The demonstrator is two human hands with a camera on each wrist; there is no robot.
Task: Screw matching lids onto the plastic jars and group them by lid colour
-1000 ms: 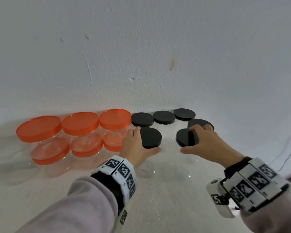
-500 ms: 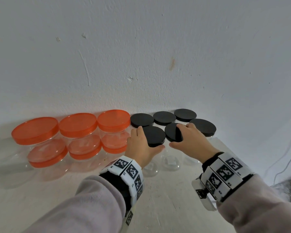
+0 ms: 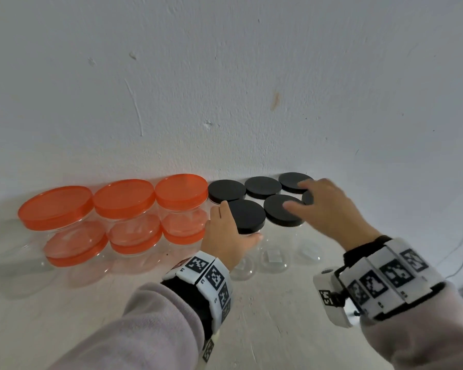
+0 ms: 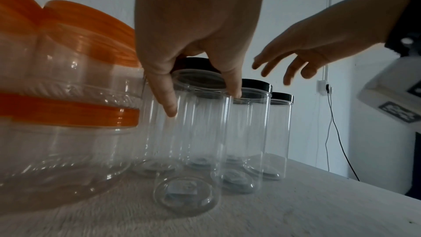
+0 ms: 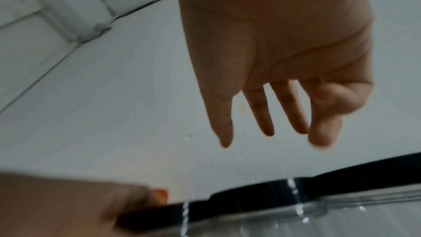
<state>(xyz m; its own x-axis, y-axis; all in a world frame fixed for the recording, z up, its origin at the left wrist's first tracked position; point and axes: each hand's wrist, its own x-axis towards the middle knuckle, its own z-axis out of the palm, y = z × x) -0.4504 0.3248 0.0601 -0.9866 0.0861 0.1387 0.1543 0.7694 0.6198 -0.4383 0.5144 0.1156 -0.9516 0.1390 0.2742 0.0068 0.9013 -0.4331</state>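
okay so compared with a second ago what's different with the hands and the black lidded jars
The right hand, which gripped a black-lidded jar out on the right, slid it left into the front row beside the jar under the left hand, then let go; it now hovers above, fingers spread. The left hand still grips its front jar. The orange-lidded jars and the back black row have not moved.
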